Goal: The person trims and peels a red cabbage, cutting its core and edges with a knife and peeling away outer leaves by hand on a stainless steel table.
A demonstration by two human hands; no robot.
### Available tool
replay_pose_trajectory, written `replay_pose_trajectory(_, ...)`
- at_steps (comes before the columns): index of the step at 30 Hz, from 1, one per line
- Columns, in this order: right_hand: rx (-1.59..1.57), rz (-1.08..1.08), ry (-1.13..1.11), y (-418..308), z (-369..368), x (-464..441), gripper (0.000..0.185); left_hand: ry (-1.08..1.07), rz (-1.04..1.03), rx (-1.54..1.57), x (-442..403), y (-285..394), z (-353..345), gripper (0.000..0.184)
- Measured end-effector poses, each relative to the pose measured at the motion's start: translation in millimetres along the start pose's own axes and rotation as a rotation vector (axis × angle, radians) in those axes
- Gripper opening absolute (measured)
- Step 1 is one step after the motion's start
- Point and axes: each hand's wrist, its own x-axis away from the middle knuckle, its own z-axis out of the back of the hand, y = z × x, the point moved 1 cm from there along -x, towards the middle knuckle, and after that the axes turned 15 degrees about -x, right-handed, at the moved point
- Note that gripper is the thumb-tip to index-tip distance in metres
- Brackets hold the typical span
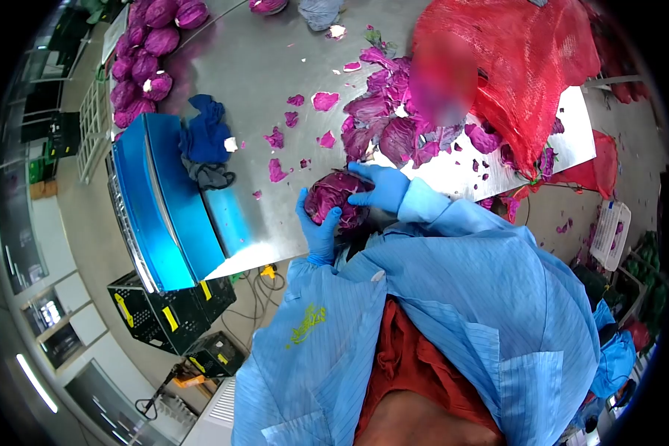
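Observation:
A red cabbage (328, 196) is held between my two blue-gloved hands, just over the near edge of the metal table (275, 223). My left hand (320, 229) cups it from the left and below, fingers curled against its side. From the right, my right hand (381, 187) grips the top and side of the same cabbage with thumb and fingers. Beyond my right hand lies a heap of loose purple cabbage leaves (383, 111). Smaller leaf scraps (276, 138) are scattered on the metal to the left of the heap.
A blue metal box-like unit (152, 201) stands at the table's left, beside dark blue cloth (205, 132). Several red cabbages (156, 41) are piled at the far left. A red mesh sack (520, 67) covers the right side. Black crates (171, 316) sit below left.

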Motion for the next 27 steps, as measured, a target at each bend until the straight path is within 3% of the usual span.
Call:
replay_pose_trajectory(2,0.143,-0.201,-0.096,0,1,2,0.073,0.003,0.016,0.006,1,2,0,0.088)
replay_pose_trajectory(5,-0.087,-0.265,-0.074,3,4,1,0.067,0.001,-0.005,-0.020,1,1,0,0.089)
replay_pose_trajectory(8,0.019,-0.203,-0.032,29,-4,-4,0.063,-0.012,-0.039,-0.093,0,-1,1,0.091)
replay_pose_trajectory(11,0.204,-0.097,0.012,9,-9,-1,0.061,-0.015,-0.005,-0.046,0,1,-3,0.093)
replay_pose_trajectory(14,0.225,-0.202,-0.058,-5,-6,-3,0.058,-0.005,-0.056,-0.074,1,2,-5,0.093)
replay_pose_trajectory(20,0.354,-0.226,0.007,6,-20,-8,0.052,0.011,-0.070,-0.119,3,9,-10,0.089)
replay_pose_trajectory(23,0.209,-0.042,0.059,29,-17,-5,0.035,0.038,-0.061,-0.138,2,3,-8,0.095)
replay_pose_trajectory(26,0.286,-0.153,-0.153,77,-22,-2,0.030,-0.014,-0.048,-0.003,-2,-14,1,0.095)
replay_pose_trajectory(27,0.202,-0.130,-0.123,64,-18,8,0.026,-0.031,-0.063,-0.042,-2,-8,2,0.093)
